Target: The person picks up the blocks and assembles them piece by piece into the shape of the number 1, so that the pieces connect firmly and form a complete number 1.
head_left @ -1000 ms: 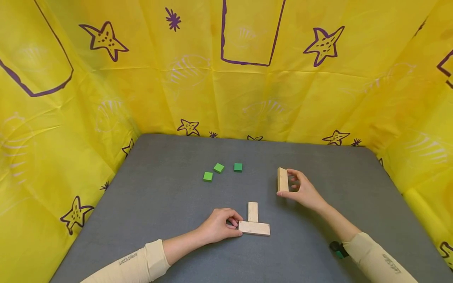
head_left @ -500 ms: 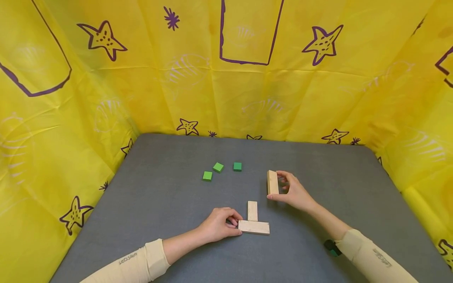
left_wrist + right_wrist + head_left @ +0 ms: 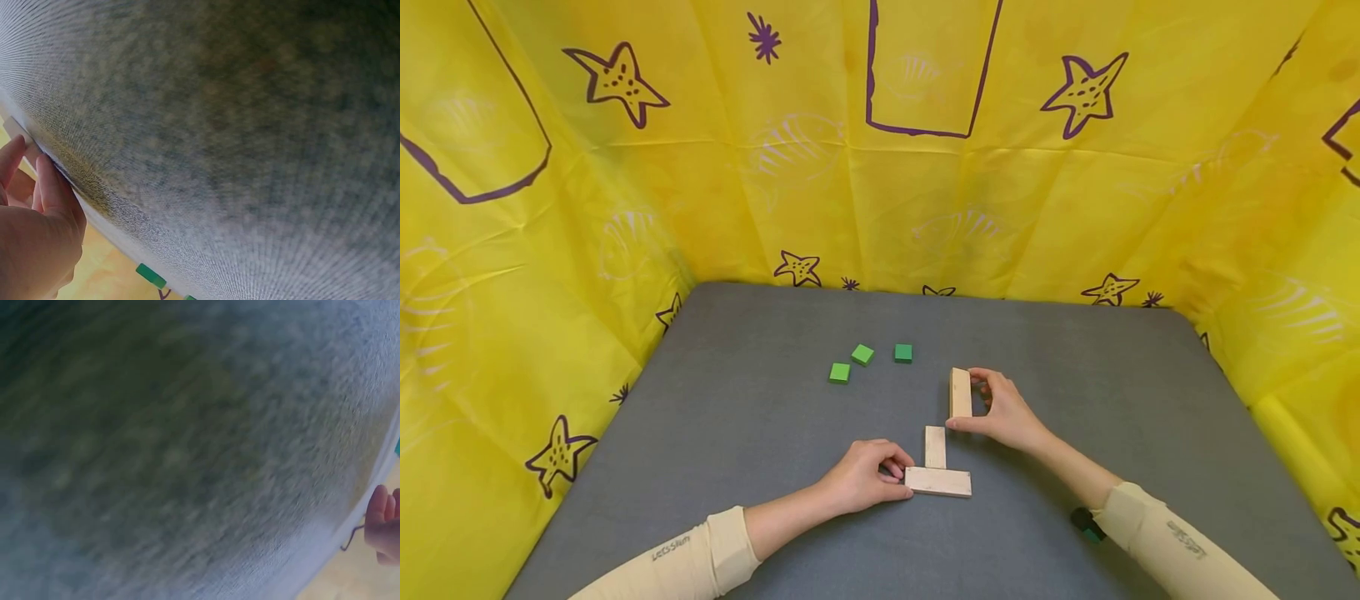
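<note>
My right hand (image 3: 1003,410) pinches a pale wooden block (image 3: 960,393) lengthwise, thumb at its near end and fingers at the far one. The block is just beyond and right of a second wooden block (image 3: 936,447), which points away from me. Crosswise against that one's near end lies a third wooden block (image 3: 937,481), forming an upside-down T. My left hand (image 3: 868,477) holds the crosswise block's left end between thumb and index finger. In the left wrist view the left hand (image 3: 40,231) shows at the edge; the right wrist view catches only part of the right hand (image 3: 384,528).
Two light green blocks (image 3: 839,373) and a darker green block (image 3: 903,353) lie farther back on the grey table (image 3: 737,358). Yellow cloth (image 3: 820,183) with drawn starfish surrounds the table's back and sides. A dark wrist device (image 3: 1087,525) shows by the right sleeve.
My right hand has carried its wooden block leftward and slightly nearer, toward the T of blocks. The left hand and the two blocks by it have stayed put.
</note>
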A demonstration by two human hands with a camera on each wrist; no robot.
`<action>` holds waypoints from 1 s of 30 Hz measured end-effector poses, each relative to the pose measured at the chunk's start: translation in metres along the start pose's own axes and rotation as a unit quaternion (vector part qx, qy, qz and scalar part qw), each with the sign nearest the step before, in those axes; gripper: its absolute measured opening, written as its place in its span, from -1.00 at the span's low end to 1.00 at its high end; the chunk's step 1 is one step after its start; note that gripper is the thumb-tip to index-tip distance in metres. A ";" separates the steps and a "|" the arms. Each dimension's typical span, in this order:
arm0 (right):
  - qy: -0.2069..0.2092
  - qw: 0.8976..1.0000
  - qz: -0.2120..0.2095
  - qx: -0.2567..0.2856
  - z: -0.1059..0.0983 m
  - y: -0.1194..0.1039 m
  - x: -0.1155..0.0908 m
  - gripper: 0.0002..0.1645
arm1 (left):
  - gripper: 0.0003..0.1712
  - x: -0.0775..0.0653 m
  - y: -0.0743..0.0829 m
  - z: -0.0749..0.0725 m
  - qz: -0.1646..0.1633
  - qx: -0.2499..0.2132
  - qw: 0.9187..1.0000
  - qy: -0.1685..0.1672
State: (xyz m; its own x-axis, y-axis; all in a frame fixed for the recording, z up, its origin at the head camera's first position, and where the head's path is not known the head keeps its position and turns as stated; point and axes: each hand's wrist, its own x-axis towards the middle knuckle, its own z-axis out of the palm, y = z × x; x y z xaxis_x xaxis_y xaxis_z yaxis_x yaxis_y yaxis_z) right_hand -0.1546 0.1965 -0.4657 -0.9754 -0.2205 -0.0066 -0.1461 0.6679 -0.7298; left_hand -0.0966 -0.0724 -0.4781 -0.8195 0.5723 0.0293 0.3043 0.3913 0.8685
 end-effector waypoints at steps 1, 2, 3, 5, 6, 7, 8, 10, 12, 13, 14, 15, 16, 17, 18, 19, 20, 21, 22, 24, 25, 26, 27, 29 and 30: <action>0.002 1.000 -0.002 -0.001 0.001 0.000 0.001 0.13 | -0.72 0.000 0.000 0.000 0.003 0.001 1.000 0.000; 0.003 1.000 -0.005 0.000 0.003 -0.001 0.002 0.13 | -0.72 0.000 0.000 0.000 0.003 0.000 1.000 0.000; 0.004 1.000 -0.008 0.000 0.004 -0.002 0.003 0.14 | -0.72 0.000 0.000 0.000 0.003 0.001 1.000 -0.001; 0.004 1.000 -0.013 -0.001 0.007 -0.004 0.005 0.14 | -0.72 0.000 0.000 0.000 0.003 0.003 1.000 -0.002; 0.005 1.000 -0.015 -0.004 0.009 -0.005 0.005 0.14 | -0.72 0.000 0.000 0.000 0.001 0.004 1.000 -0.002; 0.005 1.000 -0.016 -0.006 0.010 -0.005 0.006 0.15 | -0.72 0.000 0.000 0.000 -0.001 0.004 1.000 -0.003; 0.005 1.000 -0.016 -0.009 0.011 -0.006 0.007 0.15 | -0.72 0.000 0.001 0.000 -0.007 0.004 1.000 -0.005; 0.005 1.000 -0.014 -0.016 0.013 -0.008 0.008 0.16 | -0.72 0.001 0.001 -0.001 -0.012 0.007 1.000 -0.007; 0.006 1.000 -0.012 -0.022 0.015 -0.010 0.009 0.16 | -0.72 0.001 0.002 -0.001 -0.018 0.009 1.000 -0.009; 0.006 1.000 -0.012 -0.025 0.017 -0.011 0.010 0.16 | -0.72 0.001 0.002 -0.001 -0.019 0.010 1.000 -0.009; 0.007 1.000 -0.015 -0.027 0.018 -0.011 0.011 0.16 | -0.72 0.001 0.002 -0.001 -0.021 0.010 1.000 -0.009; 0.009 0.999 -0.016 -0.028 0.019 -0.012 0.011 0.16 | -0.72 0.001 0.002 -0.001 -0.021 0.011 1.000 -0.009; 0.010 0.999 -0.017 -0.030 0.020 -0.013 0.012 0.16 | -0.72 0.001 0.002 -0.002 -0.021 0.011 1.000 -0.009; 0.013 0.999 -0.019 -0.033 0.021 -0.013 0.013 0.16 | -0.72 0.001 0.002 -0.002 -0.020 0.012 1.000 -0.008; 0.015 0.999 -0.020 -0.035 0.022 -0.014 0.013 0.16 | -0.72 0.001 0.002 -0.002 -0.021 0.012 1.000 -0.009; 0.017 0.999 -0.022 -0.039 0.023 -0.014 0.013 0.16 | -0.72 0.001 0.002 -0.002 -0.021 0.013 1.000 -0.009; 0.018 0.999 -0.023 -0.041 0.024 -0.014 0.014 0.17 | -0.72 0.001 0.002 -0.002 -0.021 0.014 1.000 -0.009; 0.018 0.999 -0.021 -0.044 0.025 -0.014 0.014 0.17 | -0.72 0.001 0.001 -0.002 -0.020 0.015 1.000 -0.009; 0.018 0.999 -0.021 -0.047 0.025 -0.015 0.015 0.18 | -0.72 0.001 0.001 -0.002 -0.020 0.014 1.000 -0.009; 0.016 0.998 -0.021 -0.054 0.027 -0.015 0.016 0.19 | -0.72 0.001 0.001 -0.002 -0.020 0.015 1.000 -0.008; 0.015 0.998 -0.021 -0.057 0.027 -0.015 0.017 0.19 | -0.72 0.001 0.001 -0.002 -0.019 0.014 1.000 -0.008; 0.013 0.998 -0.020 -0.060 0.027 -0.016 0.017 0.20 | -0.72 0.001 0.001 -0.002 -0.019 0.014 1.000 -0.008; 0.011 0.998 -0.020 -0.062 0.027 -0.016 0.018 0.20 | -0.72 0.002 0.001 -0.002 -0.019 0.014 1.000 -0.008; 0.008 0.998 -0.020 -0.067 0.027 -0.017 0.018 0.21 | -0.72 0.002 0.001 -0.002 -0.021 0.014 1.000 -0.009; 0.007 0.997 -0.019 -0.069 0.028 -0.017 0.018 0.21 | -0.72 0.002 0.001 -0.002 -0.022 0.014 1.000 -0.010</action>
State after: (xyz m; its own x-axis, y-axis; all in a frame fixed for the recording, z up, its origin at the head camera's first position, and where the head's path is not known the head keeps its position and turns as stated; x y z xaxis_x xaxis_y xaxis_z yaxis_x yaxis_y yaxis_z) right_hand -0.1655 0.1613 -0.4721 -0.9709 -0.2376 0.0292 -0.2027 0.7511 -0.6283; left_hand -0.0983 -0.0723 -0.4761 -0.8224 0.5686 -0.0181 0.2827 0.4361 0.8544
